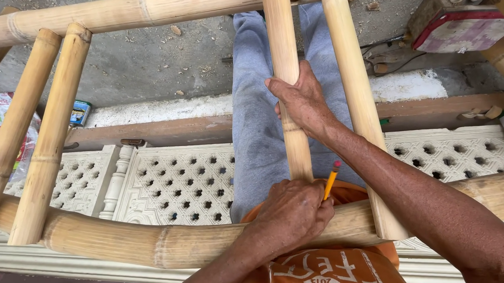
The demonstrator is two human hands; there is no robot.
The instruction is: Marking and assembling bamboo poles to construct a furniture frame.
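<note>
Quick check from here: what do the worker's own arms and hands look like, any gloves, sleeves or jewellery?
Both hands are bare: no gloves, rings or watch on the left hand or the right hand. Both forearms are uncovered as far as the picture shows, with no sleeve in view. The arms look lean and sinewy.

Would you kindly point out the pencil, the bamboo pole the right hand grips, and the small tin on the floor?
pencil (pixel 330 183), head view, yellow shaft.
bamboo pole (pixel 283 46), head view, upper length.
small tin (pixel 79 113), head view, side wall.

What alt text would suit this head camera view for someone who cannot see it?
A person's right hand grips an upright bamboo pole in a bamboo frame, while the left hand holds a yellow pencil where the pole meets a thick crossbar.
</note>
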